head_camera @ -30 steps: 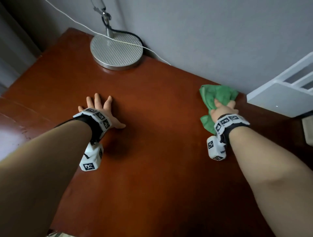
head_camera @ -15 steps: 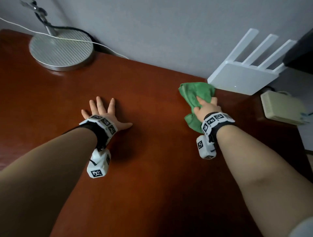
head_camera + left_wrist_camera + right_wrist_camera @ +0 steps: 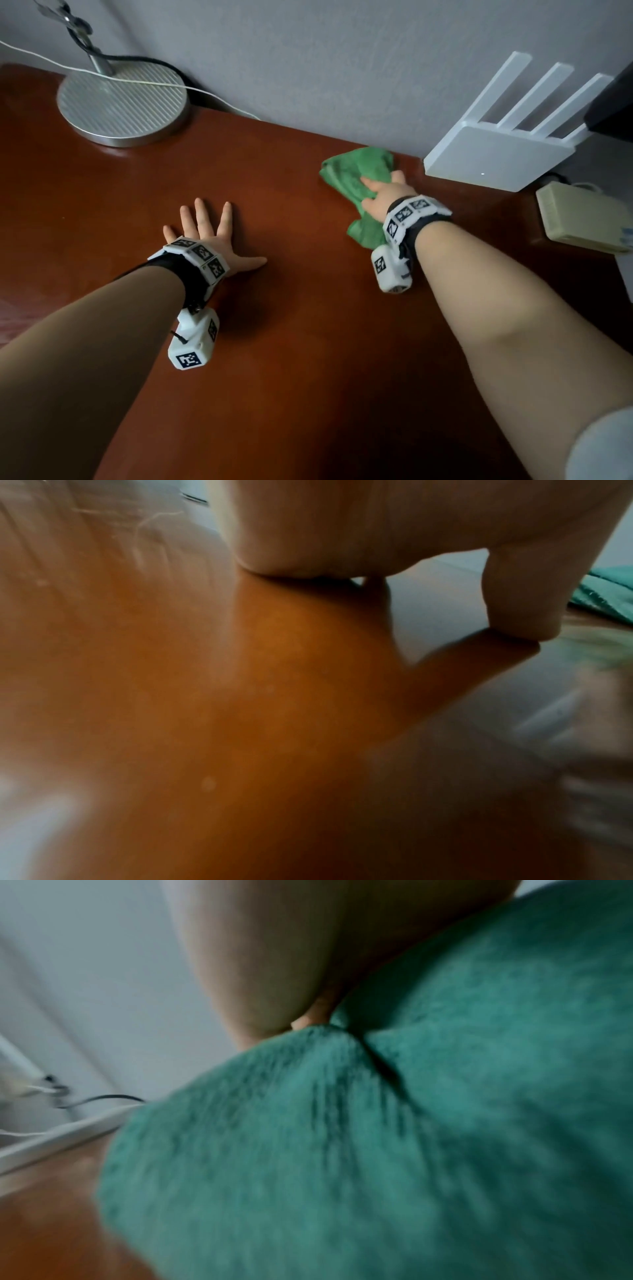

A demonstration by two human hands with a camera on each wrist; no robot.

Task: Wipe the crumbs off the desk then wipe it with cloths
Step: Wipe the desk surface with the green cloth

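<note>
A green cloth (image 3: 352, 168) lies bunched on the red-brown desk (image 3: 308, 325) near the back wall. My right hand (image 3: 383, 195) lies on top of it and grips it, with folds of cloth spilling out below the wrist. In the right wrist view the cloth (image 3: 411, 1137) fills most of the picture under the hand (image 3: 274, 947). My left hand (image 3: 209, 226) rests flat on the desk to the left, fingers spread and holding nothing. The left wrist view shows its thumb (image 3: 520, 601) on the wood (image 3: 205, 696), with the cloth (image 3: 609, 588) at the far right.
A round metal lamp base (image 3: 123, 102) stands at the back left with a white cable (image 3: 212, 99) across it. A white router (image 3: 493, 154) sits just right of the cloth. A beige box (image 3: 582, 219) lies at the desk's right edge.
My head turned right, bringing the router into view. Over the last half second my right hand slid the cloth left and a little farther back. The left hand stayed in place.
</note>
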